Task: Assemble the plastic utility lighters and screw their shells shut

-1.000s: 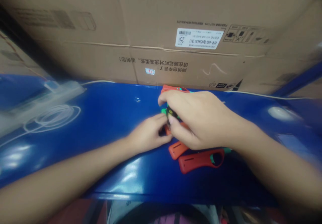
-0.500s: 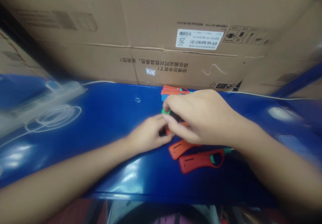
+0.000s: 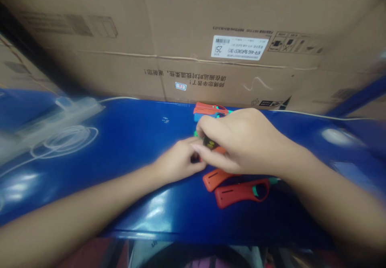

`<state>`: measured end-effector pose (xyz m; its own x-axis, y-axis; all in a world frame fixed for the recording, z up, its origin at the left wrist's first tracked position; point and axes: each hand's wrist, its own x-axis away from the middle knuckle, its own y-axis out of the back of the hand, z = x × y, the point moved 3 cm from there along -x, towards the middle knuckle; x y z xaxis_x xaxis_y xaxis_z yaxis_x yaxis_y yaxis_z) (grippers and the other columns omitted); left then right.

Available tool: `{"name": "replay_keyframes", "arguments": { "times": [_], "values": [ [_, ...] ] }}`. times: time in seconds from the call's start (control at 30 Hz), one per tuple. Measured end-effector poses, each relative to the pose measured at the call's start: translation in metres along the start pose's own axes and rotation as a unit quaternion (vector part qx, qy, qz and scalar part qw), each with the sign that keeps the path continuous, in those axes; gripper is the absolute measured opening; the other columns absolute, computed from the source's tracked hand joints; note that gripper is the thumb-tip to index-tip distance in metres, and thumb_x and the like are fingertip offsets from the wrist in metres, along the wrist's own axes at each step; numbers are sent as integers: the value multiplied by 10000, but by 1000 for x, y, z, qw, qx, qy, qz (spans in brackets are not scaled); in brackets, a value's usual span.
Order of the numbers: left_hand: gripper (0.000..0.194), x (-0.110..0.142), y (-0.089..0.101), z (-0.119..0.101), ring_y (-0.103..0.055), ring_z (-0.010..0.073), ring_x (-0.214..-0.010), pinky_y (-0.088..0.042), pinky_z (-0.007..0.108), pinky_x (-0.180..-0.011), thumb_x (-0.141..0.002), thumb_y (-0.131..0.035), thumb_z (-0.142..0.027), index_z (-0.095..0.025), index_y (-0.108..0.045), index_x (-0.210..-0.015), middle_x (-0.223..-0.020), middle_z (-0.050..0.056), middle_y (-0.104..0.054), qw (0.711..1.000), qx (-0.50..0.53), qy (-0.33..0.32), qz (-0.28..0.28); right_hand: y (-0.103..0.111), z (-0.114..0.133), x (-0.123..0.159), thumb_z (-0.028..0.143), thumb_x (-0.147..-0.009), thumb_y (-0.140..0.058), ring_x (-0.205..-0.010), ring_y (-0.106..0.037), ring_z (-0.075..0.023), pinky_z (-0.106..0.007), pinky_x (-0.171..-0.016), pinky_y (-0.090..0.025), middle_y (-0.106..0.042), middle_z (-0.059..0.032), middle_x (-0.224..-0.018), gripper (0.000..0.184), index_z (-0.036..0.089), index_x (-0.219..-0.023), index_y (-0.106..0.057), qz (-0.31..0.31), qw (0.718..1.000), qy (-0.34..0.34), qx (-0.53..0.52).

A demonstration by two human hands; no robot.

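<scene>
My left hand (image 3: 177,160) is closed on an orange lighter (image 3: 219,150) in the middle of the blue surface, most of it hidden by both hands. My right hand (image 3: 238,139) pinches a small black object with yellow marks (image 3: 210,142) above that lighter; its kind I cannot make out. A bit of green (image 3: 195,133) shows beside the right fingertips. Nearer me lie another orange lighter (image 3: 217,178), partly under the right hand, and a red long-nosed lighter (image 3: 241,193) with a green trigger. Beyond the hands, a blue lighter (image 3: 206,117) lies beside an orange-red one (image 3: 208,108).
A large cardboard box (image 3: 135,67) stands along the back of the blue table (image 3: 126,127). At the left are a power strip (image 3: 81,109) and a coiled white cable (image 3: 72,135). A blue metal post (image 3: 358,93) rises at the right.
The right fingers have shifted slightly, and more of the black object with yellow marks shows between them. The left hand stays almost in place.
</scene>
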<state>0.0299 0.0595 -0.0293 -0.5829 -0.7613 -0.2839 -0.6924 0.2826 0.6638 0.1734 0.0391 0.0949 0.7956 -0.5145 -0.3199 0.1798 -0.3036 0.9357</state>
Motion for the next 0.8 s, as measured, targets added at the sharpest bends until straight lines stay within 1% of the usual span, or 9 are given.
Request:
{"name": "replay_keyframes", "arguments": {
  "times": [0.13,0.17,0.3,0.37,0.43,0.57,0.63,0.7,0.8],
  "values": [
    [194,0,2,-1,-682,242,-955,-580,356,-812,-850,-666,-220,-187,-663,-1041,-1016,69,-707,1000,-7,-9,6,2,-1,1,249,-894,-426,-679,-572,-182,-298,-548,-265,-703,-111,-1033,341,118,-1169,-578,-1,1000,-3,-29],
    [185,1,2,-1,-684,239,-943,-579,354,-806,-852,-666,-225,-187,-665,-1033,-1013,69,-707,1000,-7,-9,6,2,-2,2,271,-901,-427,-686,-576,-185,-298,-552,-273,-702,-117,-1034,364,107,-1196,-567,3,999,-7,-33],
    [196,1,1,0,-686,236,-933,-574,360,-813,-853,-676,-236,-186,-662,-1042,-1014,72,-709,1000,-10,-11,9,2,-5,1,332,-962,-372,-571,-515,-176,-302,-538,-238,-663,-43,-736,340,130,-1087,-615,31,999,-21,-12],
    [206,1,1,0,-683,240,-955,-571,363,-822,-853,-676,-237,-185,-659,-1051,-1035,75,-707,1000,-18,-15,3,3,-5,1,273,-928,-387,-604,-529,-175,-303,-542,-236,-680,-56,-805,321,126,-1104,-612,25,999,-13,-20],
    [204,1,1,0,-678,244,-977,-566,365,-833,-855,-671,-237,-184,-660,-1052,-1060,79,-703,999,-26,-19,0,4,-5,1,294,-912,-415,-634,-539,-176,-301,-543,-240,-692,-69,-875,341,115,-1138,-599,16,999,-9,-32],
    [183,0,1,-1,-678,237,-956,-559,353,-811,-871,-659,-261,-177,-657,-1033,-1030,75,-705,999,-32,-13,10,4,-5,2,335,-951,-381,-576,-485,-171,-304,-531,-216,-651,-39,-759,311,146,-1011,-621,21,1000,-9,-12],
    [164,0,2,-1,-674,233,-945,-556,352,-806,-864,-662,-259,-175,-652,-1005,-1018,70,-700,999,-33,-18,4,5,-5,2,263,-910,-389,-608,-495,-172,-304,-537,-227,-666,-63,-864,291,137,-1057,-607,24,1000,2,-18],
    [134,0,3,-2,-668,220,-922,-554,343,-798,-857,-662,-241,-176,-645,-973,-1007,64,-691,999,-25,-21,0,6,-6,2,273,-886,-414,-636,-507,-175,-298,-539,-236,-667,-78,-927,326,122,-1121,-582,24,999,3,-29],
    [128,0,3,-2,-665,206,-884,-554,331,-776,-863,-659,-242,-179,-643,-973,-981,55,-686,1000,-20,-13,7,6,-8,2,325,-930,-390,-588,-476,-171,-292,-532,-221,-635,-36,-775,309,140,-1082,-586,35,999,-16,-22]
  ]
}}
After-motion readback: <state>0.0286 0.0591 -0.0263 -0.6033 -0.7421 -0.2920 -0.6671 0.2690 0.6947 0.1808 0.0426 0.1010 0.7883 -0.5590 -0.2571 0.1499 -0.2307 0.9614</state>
